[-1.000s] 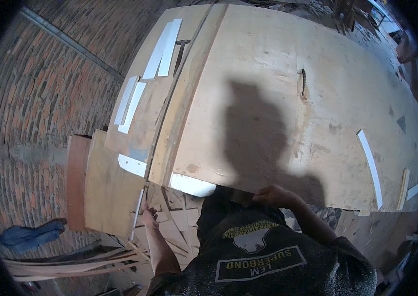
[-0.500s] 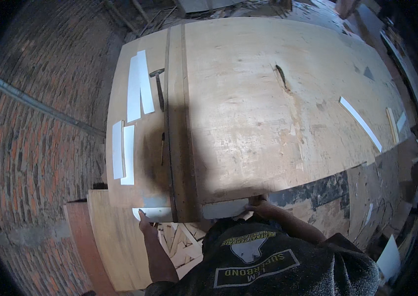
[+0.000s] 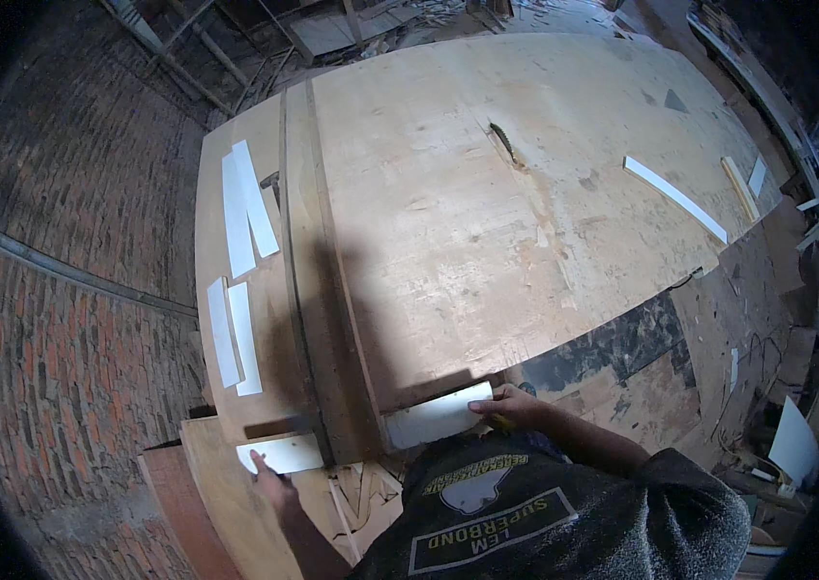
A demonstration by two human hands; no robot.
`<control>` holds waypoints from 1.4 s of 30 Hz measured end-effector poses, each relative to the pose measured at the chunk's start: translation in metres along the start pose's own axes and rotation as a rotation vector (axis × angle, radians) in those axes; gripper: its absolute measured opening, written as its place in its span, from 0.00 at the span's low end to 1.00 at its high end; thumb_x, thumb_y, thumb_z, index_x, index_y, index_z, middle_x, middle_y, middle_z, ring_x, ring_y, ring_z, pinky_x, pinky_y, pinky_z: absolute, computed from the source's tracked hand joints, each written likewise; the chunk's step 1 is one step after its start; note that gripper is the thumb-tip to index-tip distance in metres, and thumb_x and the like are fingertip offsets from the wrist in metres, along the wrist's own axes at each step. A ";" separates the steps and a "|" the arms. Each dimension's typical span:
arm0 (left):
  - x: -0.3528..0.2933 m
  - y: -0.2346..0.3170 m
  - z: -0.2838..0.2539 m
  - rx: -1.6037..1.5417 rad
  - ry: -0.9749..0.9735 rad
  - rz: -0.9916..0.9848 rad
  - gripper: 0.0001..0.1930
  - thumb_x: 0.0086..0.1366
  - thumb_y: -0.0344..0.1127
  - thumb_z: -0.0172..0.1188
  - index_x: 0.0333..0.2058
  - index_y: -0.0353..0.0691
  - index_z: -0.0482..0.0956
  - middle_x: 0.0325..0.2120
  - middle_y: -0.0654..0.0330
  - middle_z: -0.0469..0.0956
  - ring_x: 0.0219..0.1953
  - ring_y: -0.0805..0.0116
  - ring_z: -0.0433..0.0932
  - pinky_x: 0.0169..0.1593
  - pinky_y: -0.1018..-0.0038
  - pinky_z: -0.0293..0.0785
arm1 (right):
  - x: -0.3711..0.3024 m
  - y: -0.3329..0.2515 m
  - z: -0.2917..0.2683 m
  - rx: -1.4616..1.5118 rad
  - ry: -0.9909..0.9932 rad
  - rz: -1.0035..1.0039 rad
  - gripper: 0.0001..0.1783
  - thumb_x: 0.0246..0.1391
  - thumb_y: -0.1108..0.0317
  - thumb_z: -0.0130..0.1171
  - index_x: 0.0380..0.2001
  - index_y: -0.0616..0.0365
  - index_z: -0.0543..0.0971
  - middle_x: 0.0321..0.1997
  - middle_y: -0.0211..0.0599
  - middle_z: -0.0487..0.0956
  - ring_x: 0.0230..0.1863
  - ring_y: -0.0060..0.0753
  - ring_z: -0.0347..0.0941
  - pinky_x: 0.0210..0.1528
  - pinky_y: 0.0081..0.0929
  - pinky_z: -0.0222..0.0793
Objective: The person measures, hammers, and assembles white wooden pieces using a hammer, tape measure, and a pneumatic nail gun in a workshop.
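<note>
A white board lies across the near edge of a large plywood table [image 3: 487,251]. Its right part [image 3: 434,418] and left part [image 3: 279,452] show on either side of a long wooden rail [image 3: 318,290] that runs away from me. I cannot tell whether they are one piece. My right hand [image 3: 511,406] grips the right end. My left hand [image 3: 269,478] presses its fingers on the left end. A saw blade [image 3: 503,145] sticks up through a slot far up the table.
Several white strips [image 3: 245,208] [image 3: 231,333] lie on the table's left part. Another long white strip [image 3: 675,198] and a short wooden one [image 3: 740,188] lie at the far right. A brick wall [image 3: 61,290] stands at the left, and wood offcuts [image 3: 361,493] lie below the table edge.
My view has swung so the table's near edge sits closer. Both hands have settled on the white board at that edge; my shadow now falls along the rail.
</note>
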State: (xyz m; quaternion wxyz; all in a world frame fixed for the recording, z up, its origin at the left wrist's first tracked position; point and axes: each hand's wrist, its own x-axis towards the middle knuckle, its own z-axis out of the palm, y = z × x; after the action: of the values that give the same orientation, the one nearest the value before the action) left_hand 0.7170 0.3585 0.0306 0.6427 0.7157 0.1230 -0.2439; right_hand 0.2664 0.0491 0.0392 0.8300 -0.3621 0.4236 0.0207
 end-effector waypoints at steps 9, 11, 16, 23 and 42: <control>-0.095 -0.075 0.054 -0.091 -0.339 -0.097 0.24 0.77 0.56 0.52 0.61 0.47 0.73 0.48 0.62 0.82 0.50 0.59 0.81 0.51 0.61 0.80 | -0.083 -0.021 -0.096 -0.149 0.284 -0.218 0.22 0.57 0.48 0.73 0.27 0.58 0.85 0.26 0.27 0.81 0.29 0.18 0.75 0.34 0.21 0.68; -0.130 -0.115 0.075 0.106 -0.380 0.124 0.31 0.77 0.47 0.56 0.71 0.43 0.58 0.55 0.56 0.75 0.51 0.61 0.77 0.50 0.66 0.79 | -0.112 -0.018 -0.135 -0.084 0.352 -0.220 0.20 0.56 0.50 0.74 0.26 0.57 0.86 0.23 0.27 0.80 0.24 0.19 0.74 0.28 0.21 0.67; -0.239 -0.159 0.162 0.323 -0.589 0.136 0.37 0.76 0.47 0.57 0.75 0.40 0.52 0.60 0.53 0.71 0.52 0.61 0.76 0.49 0.67 0.79 | -0.200 -0.028 -0.204 -0.144 0.554 -0.342 0.18 0.54 0.53 0.75 0.27 0.58 0.86 0.24 0.24 0.80 0.25 0.17 0.72 0.28 0.22 0.64; -0.333 -0.122 0.252 0.263 -1.127 -0.088 0.38 0.75 0.55 0.54 0.74 0.39 0.54 0.62 0.52 0.70 0.53 0.58 0.78 0.48 0.65 0.81 | -0.262 -0.097 -0.186 -0.725 0.576 -0.869 0.12 0.51 0.62 0.76 0.25 0.60 0.87 0.28 0.34 0.81 0.32 0.26 0.77 0.34 0.31 0.68; -0.247 -0.214 0.237 -0.451 -0.816 -0.378 0.29 0.75 0.56 0.53 0.62 0.40 0.74 0.57 0.51 0.77 0.58 0.52 0.76 0.62 0.61 0.73 | -0.145 -0.022 -0.172 -0.905 0.064 -0.645 0.18 0.58 0.62 0.69 0.49 0.56 0.85 0.47 0.37 0.85 0.44 0.32 0.81 0.51 0.32 0.78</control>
State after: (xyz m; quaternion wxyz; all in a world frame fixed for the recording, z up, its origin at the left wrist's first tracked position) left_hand 0.3569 0.1912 -0.0407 0.7217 0.3704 0.0388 -0.5835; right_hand 0.0620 -0.0339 0.0908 0.5425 -0.7943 0.2654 -0.0654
